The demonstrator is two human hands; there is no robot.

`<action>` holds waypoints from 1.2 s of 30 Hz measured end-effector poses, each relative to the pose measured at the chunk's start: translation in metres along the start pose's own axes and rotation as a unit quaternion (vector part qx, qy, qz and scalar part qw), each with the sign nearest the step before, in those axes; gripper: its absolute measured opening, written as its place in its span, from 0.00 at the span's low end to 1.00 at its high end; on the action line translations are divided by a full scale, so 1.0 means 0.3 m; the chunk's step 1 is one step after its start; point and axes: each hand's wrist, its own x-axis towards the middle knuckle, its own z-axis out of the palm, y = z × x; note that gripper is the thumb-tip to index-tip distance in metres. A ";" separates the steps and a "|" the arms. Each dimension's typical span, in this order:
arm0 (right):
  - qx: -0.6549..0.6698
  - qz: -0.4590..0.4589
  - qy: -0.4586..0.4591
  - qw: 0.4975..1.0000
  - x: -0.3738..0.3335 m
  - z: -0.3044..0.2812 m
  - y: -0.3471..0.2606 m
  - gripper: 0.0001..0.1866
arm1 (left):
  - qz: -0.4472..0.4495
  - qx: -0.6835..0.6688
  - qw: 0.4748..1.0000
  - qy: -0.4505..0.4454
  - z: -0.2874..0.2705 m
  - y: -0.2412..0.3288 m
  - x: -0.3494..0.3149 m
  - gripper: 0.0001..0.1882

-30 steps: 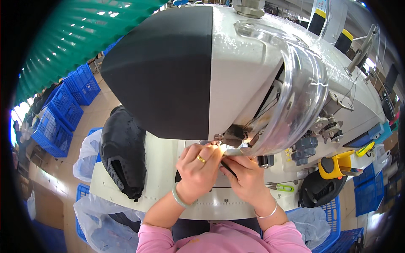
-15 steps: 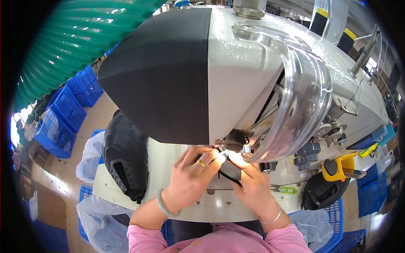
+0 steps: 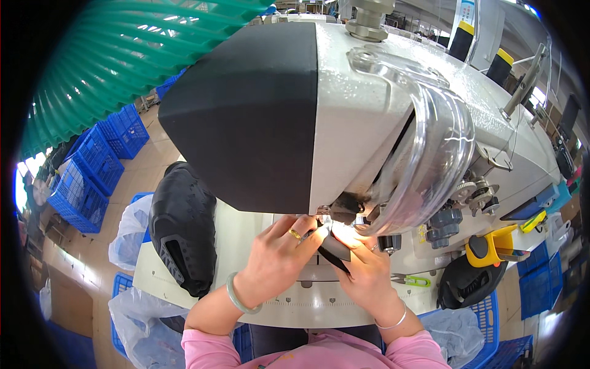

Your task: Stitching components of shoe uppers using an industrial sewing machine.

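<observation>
A black fabric piece (image 3: 335, 251) lies at the needle area of a large grey-and-black sewing machine (image 3: 350, 117), in a bright lamp glow. My left hand (image 3: 278, 257) grips its left side, fingers pinched close to the presser foot (image 3: 324, 212). From the right, my right hand (image 3: 367, 273) pinches the piece, thumb underneath and fingers near the foot. The needle tip and the stitched edge are hidden by the fingers and glare. A curved clear guard (image 3: 439, 141) hangs just above my right hand.
Black shoe uppers stand on the machine bed: one at left (image 3: 183, 230), another at right (image 3: 468, 281). Green-handled thread snips (image 3: 416, 281) lie right of my hand, near a yellow holder (image 3: 503, 241). Bagged blue baskets (image 3: 491, 313) flank the bed. A green ribbed hose (image 3: 129, 61) hangs upper left.
The view has shifted slightly, so the machine appears a little lower and further right. Both hands keep their grip; the black fabric piece has turned slightly, showing less of its mesh face.
</observation>
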 end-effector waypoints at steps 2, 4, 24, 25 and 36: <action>-0.003 -0.008 0.011 1.000 0.010 -0.002 -0.007 0.22 | 0.015 -0.007 1.000 0.004 0.000 -0.008 0.004 0.17; -0.012 -0.016 -0.002 1.000 0.021 -0.014 -0.016 0.20 | 0.019 -0.004 1.000 0.005 0.001 -0.007 0.011 0.16; -0.001 0.016 -0.068 0.998 0.030 -0.054 -0.013 0.21 | 0.043 0.018 0.999 0.016 0.002 -0.017 0.005 0.14; 0.005 0.016 -0.057 0.998 0.030 -0.050 -0.013 0.22 | 0.038 0.019 0.999 0.012 0.004 -0.017 0.004 0.14; -0.016 0.007 -0.051 0.999 0.039 -0.050 -0.011 0.18 | 0.037 0.009 0.999 0.008 0.010 -0.032 0.012 0.12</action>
